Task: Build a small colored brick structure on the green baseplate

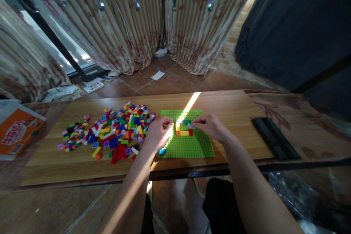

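A green studded baseplate (192, 149) lies on the wooden board before me. On it a small ring of toy bricks (184, 133) in red, yellow, orange, green and white is laid out. My right hand (210, 126) is closed in a pinch on a pale grey-blue brick (190, 126) at the ring's right side; whether that brick touches the plate I cannot tell. Over the plate's left edge, my left hand (161, 131) has thumb and fingers drawn together; anything between them is too small to make out. A blue brick (162, 151) rests by the plate's lower left corner.
Left of the plate spreads a large heap of mixed loose bricks (117, 128). A black flat object (275, 138) lies at the right end of the board (236, 106). An orange and white box (20, 131) stands far left. A sunlight stripe crosses the plate.
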Available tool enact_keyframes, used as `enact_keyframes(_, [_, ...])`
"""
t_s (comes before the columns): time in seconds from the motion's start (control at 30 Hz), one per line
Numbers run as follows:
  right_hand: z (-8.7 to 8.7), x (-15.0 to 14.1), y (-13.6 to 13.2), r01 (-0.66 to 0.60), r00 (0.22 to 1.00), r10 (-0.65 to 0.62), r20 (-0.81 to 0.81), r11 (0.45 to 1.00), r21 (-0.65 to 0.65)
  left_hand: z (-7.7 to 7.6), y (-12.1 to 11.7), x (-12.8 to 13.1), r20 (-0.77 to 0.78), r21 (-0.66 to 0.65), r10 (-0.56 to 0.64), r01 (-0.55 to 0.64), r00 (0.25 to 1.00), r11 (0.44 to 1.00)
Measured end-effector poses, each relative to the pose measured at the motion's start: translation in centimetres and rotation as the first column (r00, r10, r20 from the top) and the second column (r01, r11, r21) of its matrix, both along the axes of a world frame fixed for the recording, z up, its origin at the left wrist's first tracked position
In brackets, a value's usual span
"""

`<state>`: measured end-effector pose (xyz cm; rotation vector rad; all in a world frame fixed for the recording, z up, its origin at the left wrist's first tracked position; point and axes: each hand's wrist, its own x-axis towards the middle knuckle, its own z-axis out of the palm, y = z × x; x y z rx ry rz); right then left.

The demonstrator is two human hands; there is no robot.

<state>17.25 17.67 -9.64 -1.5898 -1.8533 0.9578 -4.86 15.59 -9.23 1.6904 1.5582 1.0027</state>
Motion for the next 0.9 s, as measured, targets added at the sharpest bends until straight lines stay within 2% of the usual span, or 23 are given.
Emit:
enact_keyframes(0.1, [0.0, -0.2, 0.1, -0.002, 0.999, 0.002, 0.036, 1.000, 0.012, 0.1, -0.1, 0.0, -0.070, -0.004, -0.012, 0.011, 0.997, 1.000])
enact_keyframes(0.27, [-0.2, 0.0, 0.3, -0.017, 0.996, 0.018, 0.084, 1.000, -0.009, 0.4, -0.1, -0.2, -0.173, -0.083, -0.040, 0.026, 0.984, 0.996])
enact_keyframes(0.47, [-0.2, -0.3, 0.3, -0.035, 0.999, 0.034, 0.038, 0.999, 0.018, 1.0, -0.3, 0.0, -0.201, -0.121, -0.049, 0.025, 0.978, 0.992])
enact_keyframes(0.7, [-0.3, -1.1, 0.4, -0.052, 0.999, 0.052, 0.010, 0.998, 0.032, 1.0, -0.6, 0.6, -0.196, -0.166, -0.048, 0.015, 0.979, 0.986])
enact_keyframes(0.8, [-0.1, -1.5, 0.3, -0.043, 0.998, 0.044, -0.053, 0.998, 0.036, 1.0, -0.8, 0.8, -0.185, -0.154, -0.059, 0.030, 0.981, 0.988])
enact_keyframes(0.9, [0.7, -2.4, -0.3, -0.078, 0.979, 0.078, -0.187, 0.997, 0.003, 1.1, -0.9, 0.9, -0.137, -0.088, -0.115, 0.104, 0.984, 0.991])
